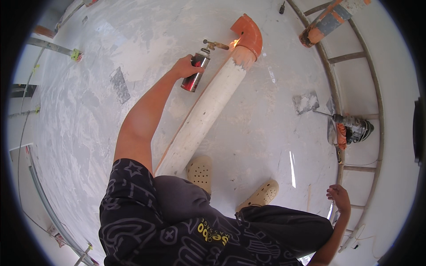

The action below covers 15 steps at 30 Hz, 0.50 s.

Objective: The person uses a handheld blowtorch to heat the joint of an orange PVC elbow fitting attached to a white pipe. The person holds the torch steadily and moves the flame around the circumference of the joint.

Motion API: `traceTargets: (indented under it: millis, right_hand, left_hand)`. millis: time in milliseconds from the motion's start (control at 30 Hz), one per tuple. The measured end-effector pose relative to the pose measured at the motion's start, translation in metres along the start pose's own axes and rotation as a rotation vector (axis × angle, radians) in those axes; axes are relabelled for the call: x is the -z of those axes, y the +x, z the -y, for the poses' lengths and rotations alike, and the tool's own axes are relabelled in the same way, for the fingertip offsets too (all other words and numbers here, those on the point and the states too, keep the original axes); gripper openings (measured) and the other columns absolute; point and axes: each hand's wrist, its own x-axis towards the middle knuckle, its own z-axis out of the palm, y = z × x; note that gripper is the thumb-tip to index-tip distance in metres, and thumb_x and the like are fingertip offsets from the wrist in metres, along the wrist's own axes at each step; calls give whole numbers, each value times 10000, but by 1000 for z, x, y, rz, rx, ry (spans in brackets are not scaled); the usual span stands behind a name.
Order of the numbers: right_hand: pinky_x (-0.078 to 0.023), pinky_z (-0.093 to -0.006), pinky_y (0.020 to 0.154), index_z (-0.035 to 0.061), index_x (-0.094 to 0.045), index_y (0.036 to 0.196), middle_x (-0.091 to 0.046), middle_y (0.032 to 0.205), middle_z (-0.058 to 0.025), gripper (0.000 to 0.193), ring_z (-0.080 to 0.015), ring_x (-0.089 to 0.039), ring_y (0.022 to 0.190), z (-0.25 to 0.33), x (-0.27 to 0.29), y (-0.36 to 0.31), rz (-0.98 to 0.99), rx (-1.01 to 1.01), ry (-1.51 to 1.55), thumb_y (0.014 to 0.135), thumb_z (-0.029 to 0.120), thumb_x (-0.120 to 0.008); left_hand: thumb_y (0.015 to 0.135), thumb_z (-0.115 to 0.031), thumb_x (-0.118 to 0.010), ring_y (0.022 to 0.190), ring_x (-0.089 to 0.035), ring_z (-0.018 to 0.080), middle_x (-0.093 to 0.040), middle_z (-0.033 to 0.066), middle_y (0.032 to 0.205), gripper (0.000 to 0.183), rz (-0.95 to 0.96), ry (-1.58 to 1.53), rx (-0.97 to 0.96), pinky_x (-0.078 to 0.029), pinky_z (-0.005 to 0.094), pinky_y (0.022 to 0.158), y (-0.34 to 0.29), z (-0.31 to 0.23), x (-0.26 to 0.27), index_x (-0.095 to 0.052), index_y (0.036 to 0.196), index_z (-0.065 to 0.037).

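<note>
My left hand (183,68) is wrapped round the can of a gas torch (196,71). The torch's brass nozzle points right, and a small orange flame (234,43) burns against the rim of an orange pipe elbow (250,39). That elbow sits on the far end of a long white-coated pipe (208,104), where some bare orange shows. The pipe slants back toward my body, its near end hidden by my leg. Off to the right, away from the pipe, my right hand (340,197) hangs with loosely bent fingers and nothing visible in it.
A ladder (330,71) lies along the right side. On it are a power drill (355,127) with a long bit and a stained pipe piece (326,26). A flat grey plate (306,103) lies nearby. My beige clogs (200,173) stand beside the pipe.
</note>
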Motion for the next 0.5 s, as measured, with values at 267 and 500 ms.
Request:
traceTargets:
  millis: [267,500]
  right_hand:
    - [-630,-377,822,-77,-662,1260,-765,1052,-166,410,-243,-760,935,2,0,-2,-1,5,-10,1007,227,-771]
    - [-633,-378,821,-66,-666,1263,-767,1046,-164,428,-242,-761,932,1,0,-1,0,13,-17,1003,252,-788]
  left_hand:
    - [743,-556,-896,1195,-728,382,-724,280,1296,991,3,-1,-8,-582,447,1027,-1,0,1,-584,1449,65]
    - [744,-568,-887,1212,-719,384,-713,287,1315,1015,31,5,-1,-573,449,1046,0,-2,2,-568,1465,72]
